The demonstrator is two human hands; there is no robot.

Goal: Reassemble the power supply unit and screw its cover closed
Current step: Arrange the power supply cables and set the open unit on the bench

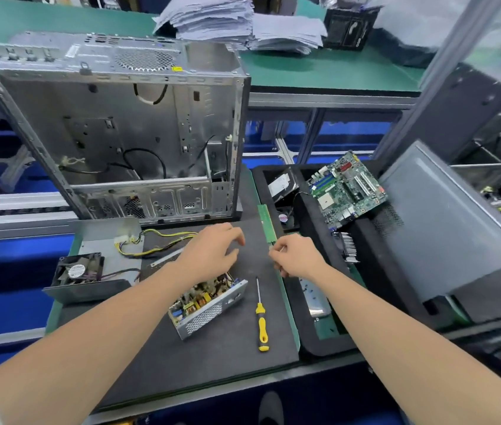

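head view. the power supply tray (pixel 212 308), its circuit board bare and facing up, lies on the black mat (pixel 181 372) directly under the left forearm. a dropped wrist could press on the upright components or knock the tray askew. its cover (pixel 95 240), with the fan (pixel 77 271) sitting in it, rests apart at the mat's left edge. yellow-and-black wires (pixel 157 237) trail from it toward the left hand. i'd expect those to get pinched between the two halves if the cover is brought over without tucking them in. any small screw would be easy to lose on this dark mat or among the board's parts. the yellow-handled screwdriver (pixel 260 320) lies just right of the tray, untouched.

the left hand (pixel 212 250) hovers palm down beyond the tray, fingers loosely bent toward the mat, with nothing visibly in them. the right hand (pixel 296 256) is near it, by the near end of a green memory stick (pixel 266 222). its fingers and thumb are drawn together as if pinching something small, but i cannot tell what, or whether it holds anything.
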